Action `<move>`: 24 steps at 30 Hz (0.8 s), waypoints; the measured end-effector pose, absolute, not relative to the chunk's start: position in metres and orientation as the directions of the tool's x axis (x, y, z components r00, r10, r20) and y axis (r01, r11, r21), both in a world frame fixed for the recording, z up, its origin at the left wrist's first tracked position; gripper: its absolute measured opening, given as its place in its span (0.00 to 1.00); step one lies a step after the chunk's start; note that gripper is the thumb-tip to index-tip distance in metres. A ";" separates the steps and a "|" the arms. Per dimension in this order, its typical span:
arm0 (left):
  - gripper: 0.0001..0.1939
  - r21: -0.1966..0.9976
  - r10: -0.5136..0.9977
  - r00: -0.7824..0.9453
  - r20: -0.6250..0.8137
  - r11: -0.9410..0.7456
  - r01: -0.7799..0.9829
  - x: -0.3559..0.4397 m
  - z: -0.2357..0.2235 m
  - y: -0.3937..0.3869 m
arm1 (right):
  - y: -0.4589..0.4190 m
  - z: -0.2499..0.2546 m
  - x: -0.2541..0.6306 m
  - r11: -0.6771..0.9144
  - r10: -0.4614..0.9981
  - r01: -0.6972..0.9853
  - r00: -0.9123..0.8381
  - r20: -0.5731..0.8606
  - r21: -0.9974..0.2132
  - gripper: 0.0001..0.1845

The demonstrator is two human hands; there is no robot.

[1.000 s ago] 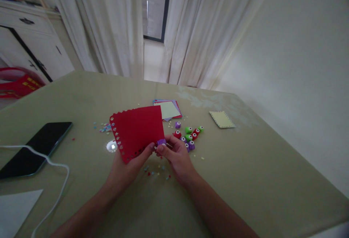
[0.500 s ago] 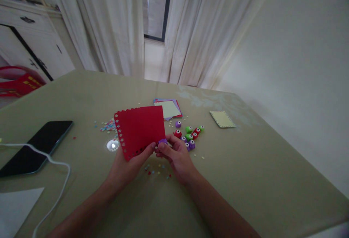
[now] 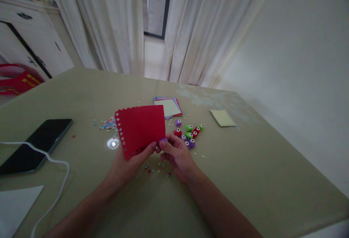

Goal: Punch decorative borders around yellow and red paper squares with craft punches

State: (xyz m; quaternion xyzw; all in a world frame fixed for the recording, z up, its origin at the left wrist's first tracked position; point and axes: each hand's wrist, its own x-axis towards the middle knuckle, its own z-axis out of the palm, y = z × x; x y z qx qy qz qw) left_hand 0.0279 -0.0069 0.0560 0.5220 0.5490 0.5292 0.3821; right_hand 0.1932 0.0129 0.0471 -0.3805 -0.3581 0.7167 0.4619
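Note:
My left hand (image 3: 128, 163) pinches the lower edge of a red paper sheet (image 3: 140, 127) whose left and bottom edges carry rows of small punched holes. My right hand (image 3: 176, 154) is closed on a small purple paper punch (image 3: 163, 141) clamped on the sheet's lower right corner. Both hands hover just above the table (image 3: 245, 165). Right of my right hand lies a cluster of several small punches (image 3: 189, 136) in red, green and purple. Tiny coloured paper bits (image 3: 156, 169) are scattered under my hands.
A stack of coloured paper squares (image 3: 169, 108) lies behind the red sheet, and a pale yellow punched square (image 3: 222, 118) sits further right. A black phone (image 3: 35, 145) with a white cable (image 3: 58, 183) lies at the left, above a white sheet (image 3: 16, 205). More confetti (image 3: 107, 124) lies left of the red sheet.
The red sheet has turned from tilted to more level and shifted slightly right. My right hand stays closed on the purple punch at the corner.

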 end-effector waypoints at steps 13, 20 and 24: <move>0.12 0.988 0.920 -0.390 0.028 0.035 0.153 0.019 0.056 -0.005 | 0.016 0.043 0.204 0.414 0.908 0.542 -0.304 0.289 -0.731 0.11; 0.09 0.983 0.835 -0.550 0.010 -0.109 -0.148 0.008 0.044 0.011 | 0.024 0.031 0.209 0.441 0.877 0.858 -0.348 0.332 -0.264 0.13; 0.09 0.932 0.761 -0.646 0.054 -0.270 -0.241 0.000 0.041 0.027 | 0.027 0.033 0.206 0.394 0.877 0.889 -0.287 0.384 -0.235 0.16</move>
